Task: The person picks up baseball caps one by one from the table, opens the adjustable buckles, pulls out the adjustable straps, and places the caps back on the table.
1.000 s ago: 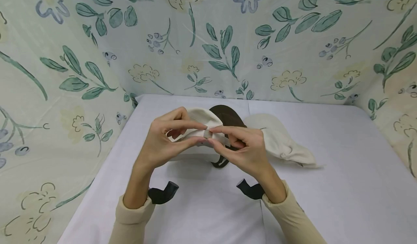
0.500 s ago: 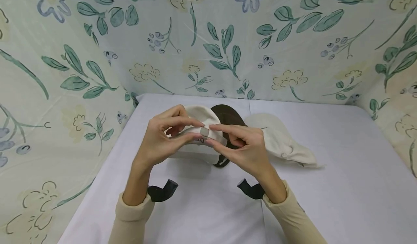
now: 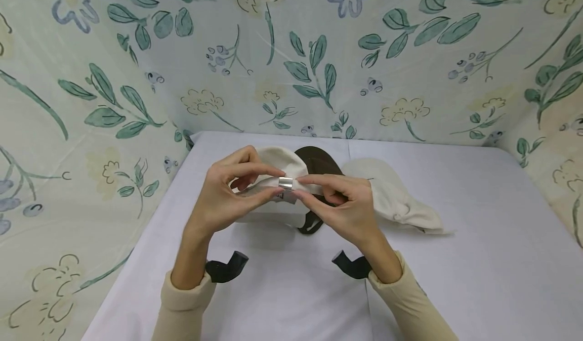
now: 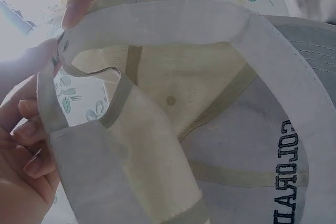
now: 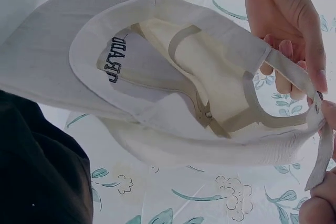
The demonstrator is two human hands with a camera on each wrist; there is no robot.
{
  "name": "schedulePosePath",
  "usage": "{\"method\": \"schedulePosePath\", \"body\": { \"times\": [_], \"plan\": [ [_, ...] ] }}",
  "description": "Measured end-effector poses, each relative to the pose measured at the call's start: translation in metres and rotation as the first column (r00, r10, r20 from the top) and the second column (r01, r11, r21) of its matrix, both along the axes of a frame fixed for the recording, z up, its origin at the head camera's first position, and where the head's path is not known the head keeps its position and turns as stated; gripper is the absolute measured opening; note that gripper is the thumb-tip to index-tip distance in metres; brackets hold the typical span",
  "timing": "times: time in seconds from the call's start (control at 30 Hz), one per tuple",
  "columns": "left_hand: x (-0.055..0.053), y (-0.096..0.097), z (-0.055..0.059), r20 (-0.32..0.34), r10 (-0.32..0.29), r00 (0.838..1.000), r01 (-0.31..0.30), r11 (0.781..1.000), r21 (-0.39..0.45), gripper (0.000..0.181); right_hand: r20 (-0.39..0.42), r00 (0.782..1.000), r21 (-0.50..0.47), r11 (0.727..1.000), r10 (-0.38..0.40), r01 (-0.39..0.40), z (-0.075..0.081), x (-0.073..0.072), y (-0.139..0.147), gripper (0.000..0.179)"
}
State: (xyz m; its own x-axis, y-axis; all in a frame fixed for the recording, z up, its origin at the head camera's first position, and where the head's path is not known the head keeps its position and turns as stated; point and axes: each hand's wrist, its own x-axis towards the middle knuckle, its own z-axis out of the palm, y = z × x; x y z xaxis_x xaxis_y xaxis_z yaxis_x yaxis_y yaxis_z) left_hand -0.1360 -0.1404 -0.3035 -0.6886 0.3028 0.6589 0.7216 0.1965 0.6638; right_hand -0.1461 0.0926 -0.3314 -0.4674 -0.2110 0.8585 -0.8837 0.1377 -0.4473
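Note:
Both hands hold a white baseball cap (image 3: 281,160) above the table by its rear adjustment strap (image 4: 51,98). A shiny metal buckle (image 3: 285,182) on the strap faces up between the fingertips. My left hand (image 3: 226,193) pinches the strap at the buckle with thumb and index finger. Just right of the buckle, my right hand (image 3: 349,205) pinches the strap, its loose end (image 5: 320,161) hanging down in the right wrist view. Dark stitched lettering (image 4: 286,174) shows inside the cap, reversed. The fingers partly hide the strap.
A dark brown cap (image 3: 316,160) lies just behind the held one, partly covered by it. To the right a crumpled off-white cap (image 3: 387,194) rests on the white table (image 3: 492,260). Floral cloth (image 3: 319,52) hangs at the back and sides.
Between the fingertips the buckle has turned, from dull grey to a bright shiny face. The left hand has shifted slightly left; the right fingers have moved marginally along the strap.

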Motion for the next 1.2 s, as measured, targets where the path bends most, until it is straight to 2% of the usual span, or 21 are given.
{"method": "schedulePosePath", "body": {
  "times": [0.23,0.57,0.8,0.93,1.2],
  "plan": [
    [0.0027,0.0063,0.0027,-0.085,-0.018,0.996,0.013,0.998,-0.062,0.03,-0.002,1.0,0.04,0.999,0.007,-0.007,0.0025,0.0029,0.0018,0.027],
    [0.001,0.0079,0.0001,-0.13,-0.056,0.99,0.043,0.994,-0.1,0.03,-0.01,1.0,0.053,0.999,0.012,-0.011,0.0029,0.0024,0.0016,0.03],
    [-0.0007,0.0084,0.0001,-0.172,-0.051,0.984,0.039,0.996,-0.075,0.028,-0.022,0.999,0.024,0.999,0.023,-0.023,0.0033,0.0021,-0.0002,0.028],
    [-0.0016,0.0076,-0.0006,-0.17,-0.034,0.985,0.028,0.999,-0.041,0.025,-0.036,0.999,0.001,1.0,0.031,-0.031,0.0026,0.0018,-0.0014,0.027],
    [-0.0002,0.0086,0.0005,-0.145,0.05,0.988,-0.049,0.999,0.014,0.022,-0.085,0.996,-0.053,0.998,0.019,-0.023,-0.0002,-0.0005,-0.0052,0.021]
  ]
}}
